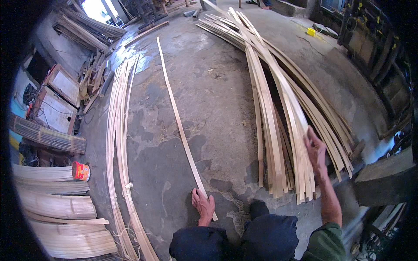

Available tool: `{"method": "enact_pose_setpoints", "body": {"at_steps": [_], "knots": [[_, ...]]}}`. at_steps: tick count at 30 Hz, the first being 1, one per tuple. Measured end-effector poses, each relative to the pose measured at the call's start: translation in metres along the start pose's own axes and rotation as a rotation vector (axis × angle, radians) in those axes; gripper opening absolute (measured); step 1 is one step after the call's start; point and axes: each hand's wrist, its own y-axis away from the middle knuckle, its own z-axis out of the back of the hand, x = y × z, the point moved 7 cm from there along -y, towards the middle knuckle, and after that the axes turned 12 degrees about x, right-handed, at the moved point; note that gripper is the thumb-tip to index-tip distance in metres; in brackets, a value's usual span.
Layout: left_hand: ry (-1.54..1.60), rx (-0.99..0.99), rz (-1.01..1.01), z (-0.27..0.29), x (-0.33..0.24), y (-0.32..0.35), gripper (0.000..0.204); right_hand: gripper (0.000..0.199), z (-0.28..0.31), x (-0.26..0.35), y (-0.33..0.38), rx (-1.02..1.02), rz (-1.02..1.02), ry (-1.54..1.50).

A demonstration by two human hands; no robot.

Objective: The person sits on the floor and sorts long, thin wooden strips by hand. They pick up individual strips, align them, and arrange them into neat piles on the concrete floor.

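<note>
A long, pale strip of split wood or bamboo (177,115) lies on the floor, running away from me. My left hand (203,206) is closed around it close to its near end. To the right, my right hand (316,150) pinches the edge of another pale strip (292,96), which lies over a large fanned pile of strips (270,152). This strip is slightly blurred, and part of my right hand's grip is hidden. The pile's near ends fan out toward my knees, and its far ends cross one another.
Left of me lie tied bundles of thin strips (116,143). Stacked strip bundles (65,239) and a red tin (81,171) stand at the left edge. A low concrete block (385,180) is at the right. A yellow container (311,31) sits farther off, and a person's feet (264,7) show at the back.
</note>
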Motion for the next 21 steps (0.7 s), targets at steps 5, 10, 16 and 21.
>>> {"method": "enact_pose_setpoints", "body": {"at_steps": [5, 10, 16, 21], "knots": [[-0.038, -0.022, -0.008, 0.007, 0.004, 0.002, 0.070, 0.040, 0.052, -0.042, -0.043, -0.018, -0.162, 0.353], [-0.031, -0.020, -0.030, 0.001, 0.003, -0.003, 0.066, 0.038, 0.124, -0.139, -0.077, -0.041, -0.001, 0.358], [0.006, -0.044, -0.037, 0.002, 0.003, -0.004, 0.064, 0.049, 0.168, -0.171, -0.105, -0.025, -0.049, 0.653], [-0.020, -0.091, 0.035, 0.014, 0.009, 0.001, 0.061, 0.046, 0.178, -0.220, -0.128, 0.194, -0.341, 0.703]]}}
